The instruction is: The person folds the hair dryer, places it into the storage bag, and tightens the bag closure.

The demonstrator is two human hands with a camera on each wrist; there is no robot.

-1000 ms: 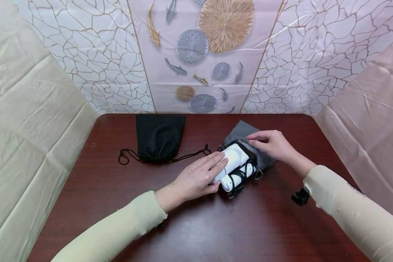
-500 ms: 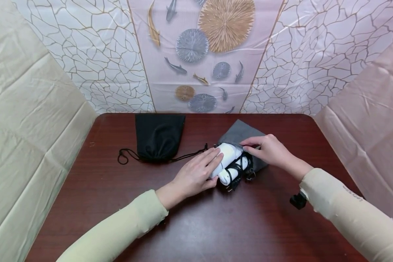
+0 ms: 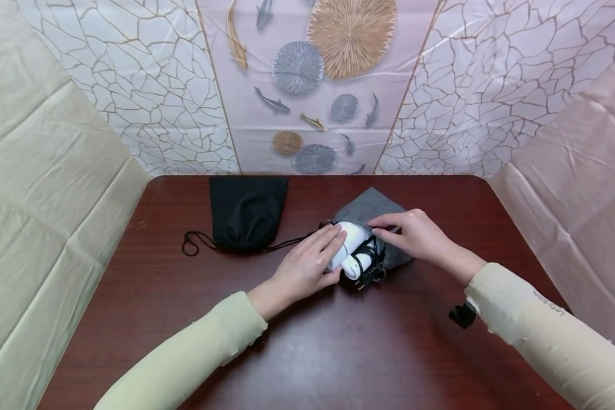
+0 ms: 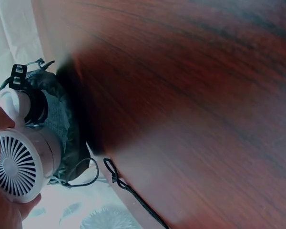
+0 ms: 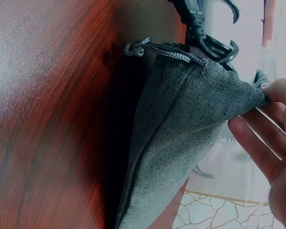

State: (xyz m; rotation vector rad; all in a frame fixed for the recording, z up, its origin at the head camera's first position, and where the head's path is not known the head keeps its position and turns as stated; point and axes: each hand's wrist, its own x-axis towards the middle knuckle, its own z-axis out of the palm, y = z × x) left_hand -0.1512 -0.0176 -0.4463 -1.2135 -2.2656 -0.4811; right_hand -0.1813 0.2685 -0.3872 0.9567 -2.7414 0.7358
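A white folding hair dryer (image 3: 352, 234), its black cord (image 3: 372, 248) wound around the folded handle, lies partly inside a grey drawstring bag (image 3: 371, 204). My left hand (image 3: 301, 269) holds the dryer's outer end, thumb on the near side and fingers across the top. Slatted vents on that end face the left wrist view, where the dryer (image 4: 46, 148) enters the bag's mouth. At the rim of the mouth, my right hand (image 3: 420, 234) pinches the cloth between thumb and fingers. In the right wrist view the bag (image 5: 176, 119) tapers away, a knotted drawstring (image 5: 169, 51) at its opening. The dryer's front part is hidden inside.
A black drawstring bag (image 3: 248, 213) lies flat at the back left of the dark red wooden table (image 3: 307, 353). Its cord (image 3: 287, 245) stretches towards my left hand. Patterned cloth walls (image 3: 312, 85) enclose the table's back and sides.
The bag's mouth has come further over the dryer, covering more of it. Both hands, the dryer and the bag have shifted slightly left and back. The black bag stays put.
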